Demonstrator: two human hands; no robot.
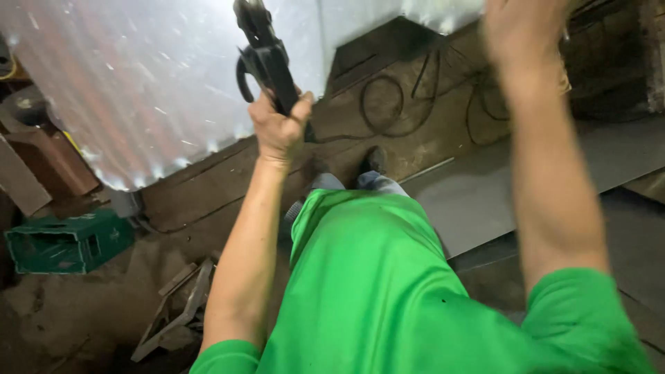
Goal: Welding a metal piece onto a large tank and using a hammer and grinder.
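Left hand (279,128) grip clenched on a black power tool (263,55), raised beside the metal sheet (138,83). Right hand (523,31) blurred, grip indeterminable. Judged: positioning stage; steadying the sheet comes next.

Left hand (279,128): I gripped a black power tool (263,52), raised against the shiny metal sheet (138,83).
Right hand (523,28): lifted, blurred, at the sheet's upper edge.
Floor: green crate (69,242) at left.

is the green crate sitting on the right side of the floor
No, the green crate sits on the dirt floor at the left, below the left hand gripping the black power tool.
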